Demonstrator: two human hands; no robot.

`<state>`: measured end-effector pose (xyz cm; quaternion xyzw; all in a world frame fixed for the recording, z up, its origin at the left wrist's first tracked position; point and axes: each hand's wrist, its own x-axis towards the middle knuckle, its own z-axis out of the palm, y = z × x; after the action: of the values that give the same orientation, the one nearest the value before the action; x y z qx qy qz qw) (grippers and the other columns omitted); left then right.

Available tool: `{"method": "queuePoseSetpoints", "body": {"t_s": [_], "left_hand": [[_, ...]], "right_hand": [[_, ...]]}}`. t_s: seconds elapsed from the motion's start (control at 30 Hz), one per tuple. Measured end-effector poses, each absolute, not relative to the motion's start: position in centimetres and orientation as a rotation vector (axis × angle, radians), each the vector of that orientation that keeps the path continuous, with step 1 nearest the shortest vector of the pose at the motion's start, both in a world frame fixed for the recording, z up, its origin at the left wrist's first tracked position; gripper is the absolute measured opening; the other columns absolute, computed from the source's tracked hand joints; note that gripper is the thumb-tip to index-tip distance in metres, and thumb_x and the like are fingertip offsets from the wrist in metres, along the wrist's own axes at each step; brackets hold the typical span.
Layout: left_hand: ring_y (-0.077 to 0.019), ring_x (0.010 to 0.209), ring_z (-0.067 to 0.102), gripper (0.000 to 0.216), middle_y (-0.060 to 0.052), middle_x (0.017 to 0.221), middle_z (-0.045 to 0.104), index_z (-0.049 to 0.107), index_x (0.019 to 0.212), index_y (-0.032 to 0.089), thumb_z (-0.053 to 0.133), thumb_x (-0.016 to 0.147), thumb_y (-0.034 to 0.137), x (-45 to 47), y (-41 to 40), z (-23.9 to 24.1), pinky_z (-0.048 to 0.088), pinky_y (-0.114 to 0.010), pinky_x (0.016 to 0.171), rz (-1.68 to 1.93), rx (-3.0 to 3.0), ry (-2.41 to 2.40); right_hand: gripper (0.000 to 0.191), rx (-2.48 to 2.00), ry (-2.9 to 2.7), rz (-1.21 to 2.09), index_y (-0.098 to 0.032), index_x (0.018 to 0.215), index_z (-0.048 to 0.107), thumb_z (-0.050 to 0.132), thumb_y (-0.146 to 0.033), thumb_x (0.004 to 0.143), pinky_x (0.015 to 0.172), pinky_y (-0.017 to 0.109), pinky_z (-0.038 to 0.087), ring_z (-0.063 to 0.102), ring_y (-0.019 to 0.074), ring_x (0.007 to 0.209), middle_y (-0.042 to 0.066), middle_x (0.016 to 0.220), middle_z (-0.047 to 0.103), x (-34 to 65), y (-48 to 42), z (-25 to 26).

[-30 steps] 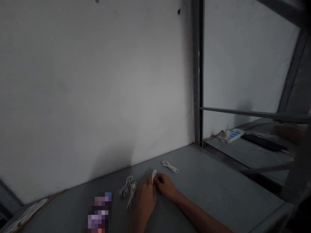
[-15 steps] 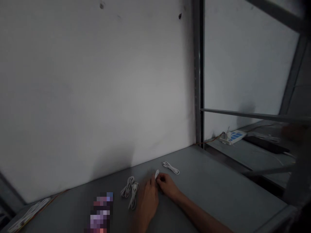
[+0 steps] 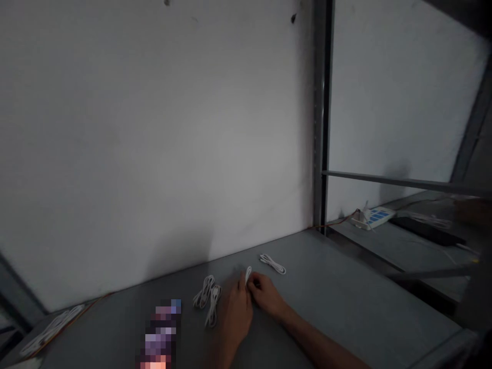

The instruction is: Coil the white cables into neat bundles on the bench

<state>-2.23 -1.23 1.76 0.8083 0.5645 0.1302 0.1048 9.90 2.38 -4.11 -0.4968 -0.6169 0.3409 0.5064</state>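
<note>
A coiled white cable [image 3: 248,272] is pinched between my two hands, its looped end sticking up above the fingers. My left hand [image 3: 239,310] is closed on its left side, seen from the back. From the right, my right hand [image 3: 264,293] grips the same cable with thumb and forefinger curled together. The cable's lower part is hidden by the hands. Two more bundled white cables, one [image 3: 203,292] behind the other [image 3: 213,306], lie left of my left hand. Another white cable bundle [image 3: 272,264] rests beyond my right hand.
The grey shelf [image 3: 326,287] meets a white wall. A pixelated object [image 3: 159,335] lies at the front left, and white cables [image 3: 54,330] at the far left. Past a metal post [image 3: 324,118], a power strip [image 3: 372,218] and a dark flat device [image 3: 426,231] sit on another shelf.
The view has shifted slightly, so the scene sits a little further right. Both hands stay together around the cable, and its loop shows slightly more above the fingers.
</note>
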Motion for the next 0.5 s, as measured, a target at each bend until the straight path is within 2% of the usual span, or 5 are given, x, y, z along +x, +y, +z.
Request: {"method": "queuePoseSetpoints", "body": {"t_s": [0.23,0.37,0.5], "left_hand": [[-0.0267,0.114,0.062,0.06,-0.017,0.133,0.062,0.027,0.154,0.012,0.027,0.094,0.018,-1.94,-1.49,2.17,0.046,-0.037,0.095,0.313,2.377,1.679],[-0.0269,0.114,0.062,0.059,-0.015,0.131,0.063,0.031,0.153,0.016,0.029,0.094,0.019,-1.93,-1.59,2.17,0.045,-0.036,0.095,0.298,2.414,1.719],[-0.0265,0.113,0.062,0.058,-0.015,0.128,0.065,0.03,0.153,0.014,0.027,0.095,0.018,-1.93,-1.57,2.24,0.045,-0.035,0.094,0.276,2.398,1.703]], "right_hand": [[0.012,-1.173,-1.506,0.774,-0.02,0.065,0.049,0.045,-0.016,0.076,0.062,0.024,0.039,0.048,0.0141,0.062,-0.002,0.064,0.053,10.04,2.39,-4.21],[0.011,-1.17,-1.508,0.756,-0.02,0.064,0.048,0.046,-0.016,0.075,0.062,0.024,0.039,0.047,0.0138,0.062,-0.002,0.062,0.051,10.01,2.31,-4.07],[0.011,-1.177,-1.478,0.744,-0.02,0.063,0.045,0.047,-0.016,0.074,0.061,0.023,0.038,0.046,0.013,0.062,-0.003,0.062,0.048,9.95,2.07,-3.82]]}}
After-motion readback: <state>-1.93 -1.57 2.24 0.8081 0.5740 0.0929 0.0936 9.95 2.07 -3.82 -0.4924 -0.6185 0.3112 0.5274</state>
